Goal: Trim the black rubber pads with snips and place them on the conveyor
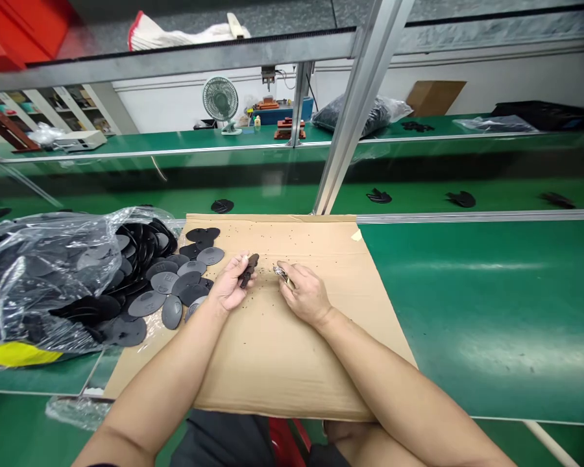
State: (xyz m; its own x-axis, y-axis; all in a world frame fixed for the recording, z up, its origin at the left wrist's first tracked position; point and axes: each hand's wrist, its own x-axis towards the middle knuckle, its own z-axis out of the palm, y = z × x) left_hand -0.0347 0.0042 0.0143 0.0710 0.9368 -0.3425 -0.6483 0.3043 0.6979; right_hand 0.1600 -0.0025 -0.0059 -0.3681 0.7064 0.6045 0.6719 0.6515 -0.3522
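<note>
Black material shows in the left hand [231, 288], whose thumb and fingers pinch a small part [250, 269] near the middle of the frame. The right hand [304, 292] has thumb and fingers pressed together around a metal tool [281, 273]; its exact type is too small to tell. The tool's end points toward the part without touching it, and a gap shows between the 2 hands.

For good work here, the left grip should be firm and close to the edge being worked, its thumb clear of the tool's path. The right grip is best tight enough to prevent slipping, yet loose enough to steer. Turning the part to meet the tool would probably be steadier than reaching around it.

Under both hands lies cardboard [282, 376], dotted with dark crumbs [244, 343], mostly across its upper half; brushing them aside now and then should keep the surface clean. Just left of the left hand, black discs [164, 282] lie overlapping, beside and partly inside a plastic bag [19, 259] at the left of the frame. Green tabletop [491, 292] fills the right.
</note>
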